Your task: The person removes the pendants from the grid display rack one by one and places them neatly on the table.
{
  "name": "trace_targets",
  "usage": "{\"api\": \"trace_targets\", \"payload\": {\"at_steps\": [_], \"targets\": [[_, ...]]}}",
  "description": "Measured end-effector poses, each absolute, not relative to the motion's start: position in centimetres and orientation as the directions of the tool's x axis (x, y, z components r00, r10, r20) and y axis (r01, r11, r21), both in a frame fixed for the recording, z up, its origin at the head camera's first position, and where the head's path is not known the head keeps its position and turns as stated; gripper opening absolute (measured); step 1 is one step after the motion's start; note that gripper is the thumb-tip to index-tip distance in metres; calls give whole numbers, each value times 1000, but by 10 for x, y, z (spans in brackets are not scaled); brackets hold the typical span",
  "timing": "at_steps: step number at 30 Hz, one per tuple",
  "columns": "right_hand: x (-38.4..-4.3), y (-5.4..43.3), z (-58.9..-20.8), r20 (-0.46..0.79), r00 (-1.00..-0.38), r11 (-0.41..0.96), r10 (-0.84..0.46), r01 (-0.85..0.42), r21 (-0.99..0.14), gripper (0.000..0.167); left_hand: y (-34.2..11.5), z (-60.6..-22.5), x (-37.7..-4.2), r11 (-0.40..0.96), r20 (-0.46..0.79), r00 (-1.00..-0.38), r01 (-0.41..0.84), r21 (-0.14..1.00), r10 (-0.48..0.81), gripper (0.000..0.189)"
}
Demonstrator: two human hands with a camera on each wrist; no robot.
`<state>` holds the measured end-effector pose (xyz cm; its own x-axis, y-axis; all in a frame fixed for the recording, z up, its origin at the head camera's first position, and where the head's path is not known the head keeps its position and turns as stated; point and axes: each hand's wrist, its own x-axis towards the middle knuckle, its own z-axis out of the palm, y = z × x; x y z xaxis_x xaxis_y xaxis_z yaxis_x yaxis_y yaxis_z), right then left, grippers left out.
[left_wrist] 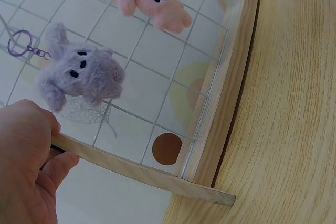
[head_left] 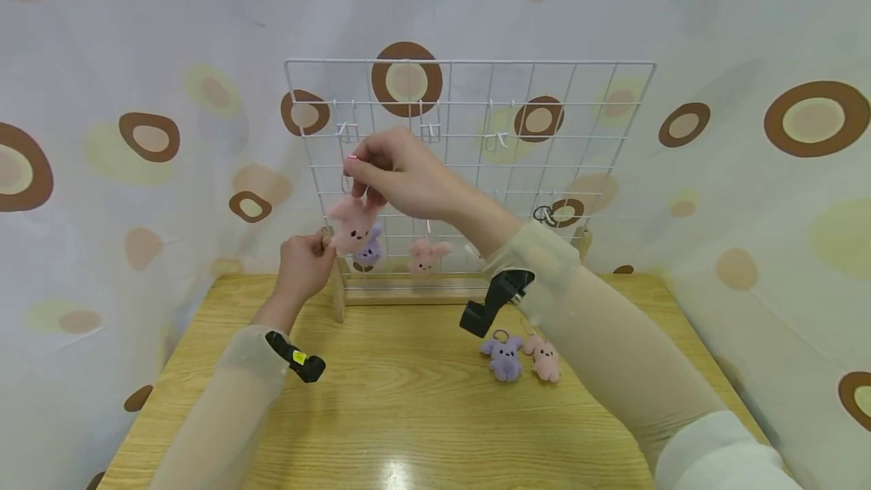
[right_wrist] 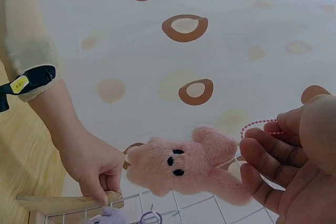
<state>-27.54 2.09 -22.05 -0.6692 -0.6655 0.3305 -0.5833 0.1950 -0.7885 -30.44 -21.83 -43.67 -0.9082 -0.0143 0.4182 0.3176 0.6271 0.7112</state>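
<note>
My right hand [head_left: 381,172] pinches the bead loop of a pink plush bunny [head_left: 352,227], which dangles in front of the white wire grid [head_left: 599,142]; the right wrist view shows the same pink bunny [right_wrist: 184,167] hanging from my fingers [right_wrist: 268,156]. My left hand [head_left: 306,263] grips the top of the grid's left wooden post [left_wrist: 142,171]. A purple bunny [left_wrist: 79,74] and another pink bunny [left_wrist: 152,1] hang on the grid's lower row. On the table lie a purple bunny [head_left: 505,355] and a pink bunny [head_left: 546,358].
The grid stands in a wooden base [head_left: 401,295] at the back of the wooden table [head_left: 408,414]. Empty white hooks [head_left: 497,138] sit on its upper row, and a dark key ring [head_left: 544,214] hangs at its right. A dotted curtain [head_left: 102,97] surrounds the table.
</note>
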Motion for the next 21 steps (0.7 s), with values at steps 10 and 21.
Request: {"api": "trace_targets", "payload": {"at_steps": [10,21], "targets": [[-270,42,-241,315,-637,176,-703,-586,-791,17,-218,-435,-304,640,391,-920,289,712,-19,16],[-267,64,-259,282,-664,205,-692,-556,-805,18,-217,-436,-303,631,356,-934,256,732,-34,17]]}}
